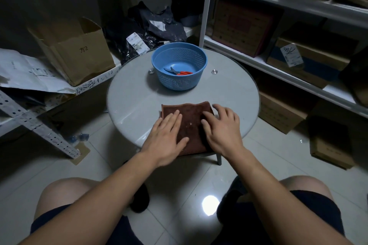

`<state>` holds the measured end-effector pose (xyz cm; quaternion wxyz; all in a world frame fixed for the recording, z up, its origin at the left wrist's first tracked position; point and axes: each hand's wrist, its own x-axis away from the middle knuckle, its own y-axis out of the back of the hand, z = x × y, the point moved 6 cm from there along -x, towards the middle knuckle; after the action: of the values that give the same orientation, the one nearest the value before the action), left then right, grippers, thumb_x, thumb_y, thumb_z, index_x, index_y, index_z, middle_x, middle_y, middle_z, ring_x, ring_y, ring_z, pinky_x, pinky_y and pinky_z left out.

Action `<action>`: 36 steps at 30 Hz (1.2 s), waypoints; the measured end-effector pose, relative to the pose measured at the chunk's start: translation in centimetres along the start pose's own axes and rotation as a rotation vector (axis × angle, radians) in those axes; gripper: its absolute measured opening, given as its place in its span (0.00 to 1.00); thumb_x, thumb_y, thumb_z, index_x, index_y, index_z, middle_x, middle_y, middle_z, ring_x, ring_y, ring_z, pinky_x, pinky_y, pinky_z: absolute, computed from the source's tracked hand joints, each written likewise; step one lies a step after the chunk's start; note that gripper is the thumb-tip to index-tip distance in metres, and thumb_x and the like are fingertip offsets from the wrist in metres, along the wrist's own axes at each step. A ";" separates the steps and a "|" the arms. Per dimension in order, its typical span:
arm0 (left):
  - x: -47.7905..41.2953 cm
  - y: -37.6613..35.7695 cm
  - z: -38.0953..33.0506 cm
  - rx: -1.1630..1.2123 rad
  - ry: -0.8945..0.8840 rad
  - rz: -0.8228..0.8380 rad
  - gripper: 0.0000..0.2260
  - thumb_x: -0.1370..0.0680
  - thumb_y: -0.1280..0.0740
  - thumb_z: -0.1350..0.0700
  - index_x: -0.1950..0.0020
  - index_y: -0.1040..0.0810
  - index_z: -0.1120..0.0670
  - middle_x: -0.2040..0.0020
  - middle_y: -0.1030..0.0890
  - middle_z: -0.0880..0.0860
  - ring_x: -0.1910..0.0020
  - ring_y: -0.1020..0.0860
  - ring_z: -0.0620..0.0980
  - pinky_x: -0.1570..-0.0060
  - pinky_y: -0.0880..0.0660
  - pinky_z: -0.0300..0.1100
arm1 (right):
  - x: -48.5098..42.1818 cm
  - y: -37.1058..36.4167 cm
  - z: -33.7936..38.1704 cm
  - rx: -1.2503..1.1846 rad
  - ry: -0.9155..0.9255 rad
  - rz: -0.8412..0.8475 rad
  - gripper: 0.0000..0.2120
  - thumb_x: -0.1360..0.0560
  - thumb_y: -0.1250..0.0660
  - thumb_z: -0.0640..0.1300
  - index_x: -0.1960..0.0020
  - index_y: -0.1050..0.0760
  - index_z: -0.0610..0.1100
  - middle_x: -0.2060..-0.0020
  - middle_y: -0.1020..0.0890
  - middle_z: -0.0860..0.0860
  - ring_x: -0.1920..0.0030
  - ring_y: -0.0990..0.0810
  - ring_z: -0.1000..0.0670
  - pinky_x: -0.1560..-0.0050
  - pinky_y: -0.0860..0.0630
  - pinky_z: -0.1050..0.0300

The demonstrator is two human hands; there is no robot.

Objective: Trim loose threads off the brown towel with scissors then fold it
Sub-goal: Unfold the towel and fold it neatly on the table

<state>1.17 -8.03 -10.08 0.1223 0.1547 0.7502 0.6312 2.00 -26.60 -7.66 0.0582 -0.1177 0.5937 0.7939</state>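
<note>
The brown towel (pixel 190 119) lies folded into a rectangle at the near edge of the round glass table (pixel 135 93). My left hand (pixel 166 137) rests flat on the towel's left side, fingers spread. On the right side my right hand (pixel 223 127) presses down with fingers apart, its fingertips over the towel's right edge. Neither hand holds anything. Red-handled scissors (pixel 179 72) lie inside the blue perforated basket (pixel 197 59) at the far side of the table.
White shelving with cardboard boxes (pixel 245 26) runs along the right. An open cardboard box (pixel 75 51) and black bags (pixel 147 30) sit on a low shelf to the left. A perforated metal bar (pixel 39 127) leans at the left. My knees are below the table.
</note>
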 end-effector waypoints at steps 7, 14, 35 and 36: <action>0.4 0.4 0.6 0.108 0.013 -0.057 0.38 0.21 0.53 0.32 0.18 0.48 0.53 0.16 0.49 0.53 0.18 0.49 0.51 0.21 0.53 0.49 | 0.8 -0.1 -1.2 -0.042 -0.164 0.053 0.19 0.18 0.42 0.58 0.34 0.22 0.51 0.35 0.22 0.42 0.35 0.26 0.38 0.36 0.34 0.41; 0.9 3.8 1.5 0.180 -0.032 -0.312 0.21 0.22 0.38 0.48 0.31 0.24 0.52 0.34 0.25 0.54 0.36 0.25 0.56 0.37 0.26 0.53 | -1.1 1.4 -2.4 -0.395 -0.611 0.412 0.11 0.31 0.28 0.50 0.56 0.15 0.43 0.58 0.14 0.45 0.53 0.17 0.43 0.52 0.20 0.54; 1.0 0.7 5.2 1.378 0.513 -0.043 0.13 0.21 0.41 0.68 0.50 0.16 0.62 0.57 0.21 0.60 0.56 0.24 0.54 0.57 0.26 0.39 | -2.4 -1.0 10.6 -0.534 -0.264 0.370 0.08 0.32 0.26 0.44 0.64 0.26 0.48 0.61 0.18 0.51 0.57 0.21 0.47 0.58 0.31 0.60; 1.1 0.9 5.3 1.381 0.524 -0.045 0.16 0.21 0.41 0.67 0.56 0.14 0.57 0.57 0.21 0.60 0.56 0.25 0.54 0.57 0.28 0.42 | -2.3 -1.5 11.0 -0.527 -0.257 0.382 0.08 0.32 0.27 0.45 0.65 0.26 0.49 0.59 0.17 0.49 0.55 0.20 0.46 0.57 0.31 0.60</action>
<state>2.21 -2.62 -10.11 -0.1734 0.0252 0.9841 0.0290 3.24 -15.55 -5.49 -0.0496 0.0853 0.3674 0.9248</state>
